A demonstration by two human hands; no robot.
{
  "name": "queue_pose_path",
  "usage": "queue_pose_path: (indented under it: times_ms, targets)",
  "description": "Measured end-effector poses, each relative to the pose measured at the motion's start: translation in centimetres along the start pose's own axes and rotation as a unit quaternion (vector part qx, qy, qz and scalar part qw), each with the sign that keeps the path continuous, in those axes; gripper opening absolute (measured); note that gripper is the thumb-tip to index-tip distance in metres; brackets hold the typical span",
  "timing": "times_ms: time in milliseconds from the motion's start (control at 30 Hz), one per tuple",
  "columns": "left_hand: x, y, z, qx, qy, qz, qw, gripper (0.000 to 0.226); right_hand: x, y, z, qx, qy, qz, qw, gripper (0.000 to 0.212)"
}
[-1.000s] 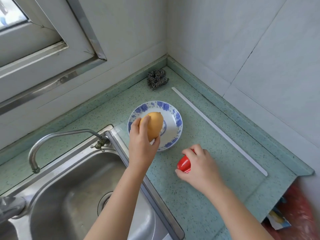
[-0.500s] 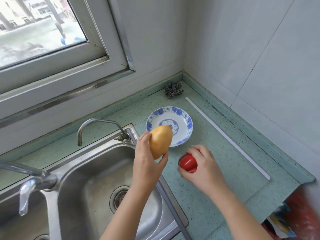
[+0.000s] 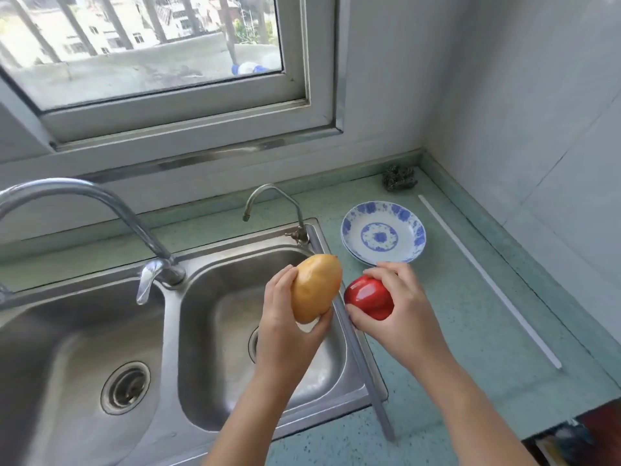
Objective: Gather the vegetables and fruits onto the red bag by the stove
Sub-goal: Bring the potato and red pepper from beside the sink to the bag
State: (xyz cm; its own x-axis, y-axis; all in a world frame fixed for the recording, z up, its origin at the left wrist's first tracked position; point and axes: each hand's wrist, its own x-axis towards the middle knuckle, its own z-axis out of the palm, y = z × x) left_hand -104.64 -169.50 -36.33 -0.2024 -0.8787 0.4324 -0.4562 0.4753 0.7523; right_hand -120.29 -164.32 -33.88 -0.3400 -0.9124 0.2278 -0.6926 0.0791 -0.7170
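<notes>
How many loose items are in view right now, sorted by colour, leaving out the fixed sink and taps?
Yellow-orange: 1, the mango, held in the left hand
Red: 1, the red fruit, held in the right hand
Blue and white: 1, the plate
Dark grey: 1, the scouring pad
White: 1, the strip
Total: 5

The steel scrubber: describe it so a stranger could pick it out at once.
Start at the green counter right of the sink and follow it to the back corner by the wall. Behind the blue-patterned plate lies the steel scrubber, the only dark, tangled, wiry clump there.
</notes>
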Motion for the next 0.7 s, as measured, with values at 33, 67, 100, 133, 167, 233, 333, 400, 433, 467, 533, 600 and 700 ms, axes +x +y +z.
queue_pose_path:
  times_ms: [33,67,100,133,167,233,333,400,433,467,533,600,700]
  targets:
    - [-0.6,0.0,-0.9,0.006,0.009,-0.004,1.0,0.073,-0.4,-0.6,0.2,0.003,-0.007,-0.009,1.0,0.051]
    - [-1.4,0.0,-1.7,0.01,0.017,-0.009,1.0,0.073,-0.8,-1.2,0.4,0.008,-0.013,-0.02,1.0,0.052]
    - [-2.2,0.0,-2.6,0.011,0.025,-0.017,0.999,0.072,-1.4,-1.8,0.7,0.013,-0.019,-0.031,0.999,0.052]
    - [-3.0,0.1,-3.5,0.011,0.034,-0.029,0.999,0.071,-2.1,-2.4,0.8,0.017,-0.025,-0.044,0.999,0.052]
    - [-4.0,0.3,-4.6,0.01,0.045,-0.043,0.998,0.071,-2.8,-3.0,1.0,0.019,-0.029,-0.054,0.998,0.052]
    - [-5.9,0.9,-6.6,0.013,0.074,-0.067,0.995,0.07,-4.4,-4.3,0.9,0.028,-0.033,-0.069,0.997,0.052]
    - [-9.4,1.9,-9.8,0.023,0.109,-0.094,0.989,0.07,-7.0,-6.2,0.8,0.033,-0.041,-0.091,0.995,0.054]
    - [-12.1,2.7,-12.0,0.026,0.133,-0.112,0.984,0.068,-9.2,-7.8,0.8,0.035,-0.058,-0.112,0.991,0.056]
    - [-13.5,3.2,-13.1,0.024,0.148,-0.124,0.981,0.067,-10.4,-8.5,0.8,0.038,-0.068,-0.126,0.989,0.057]
    - [-14.9,3.6,-14.3,0.02,0.165,-0.136,0.977,0.065,-11.7,-9.3,0.8,0.042,-0.076,-0.142,0.986,0.057]
    - [-17.9,4.3,-16.4,0.013,0.195,-0.161,0.967,0.062,-14.2,-11.0,0.9,0.052,-0.091,-0.173,0.979,0.056]
    - [-21.2,4.8,-18.4,-0.001,0.225,-0.196,0.954,0.061,-16.8,-12.8,1.0,0.067,-0.11,-0.198,0.972,0.056]
    - [-25.6,5.8,-21.4,-0.017,0.275,-0.232,0.933,0.064,-20.1,-15.7,1.5,0.098,-0.127,-0.238,0.958,0.054]
